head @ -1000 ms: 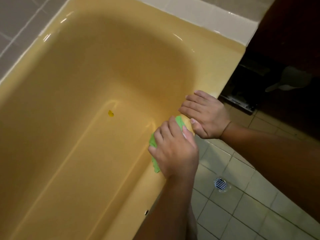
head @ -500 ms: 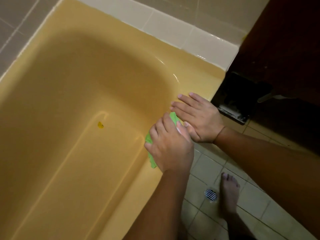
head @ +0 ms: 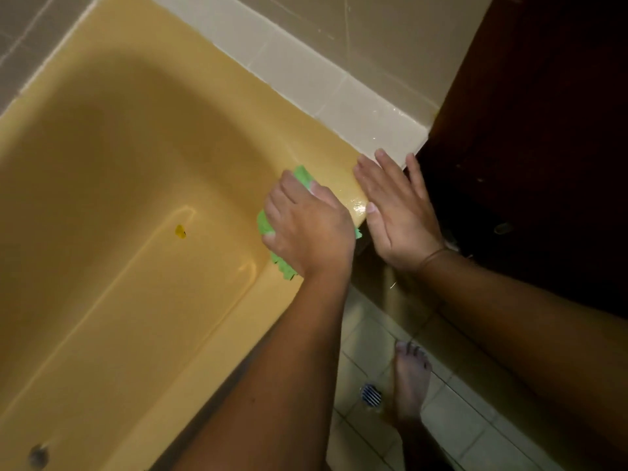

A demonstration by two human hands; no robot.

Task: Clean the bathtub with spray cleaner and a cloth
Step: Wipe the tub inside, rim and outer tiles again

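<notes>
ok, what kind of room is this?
Most likely a home bathroom: a yellow bathtub against wall tiles, a tiled floor with a round floor drain, and the left hand pressing a green cloth on its rim.

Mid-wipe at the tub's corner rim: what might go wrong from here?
1. The right hand leans flat on the bathtub rim, which looks glossy and wet; it may slip.
2. The bare foot stands on floor tiles below; drips could make them slick.
</notes>
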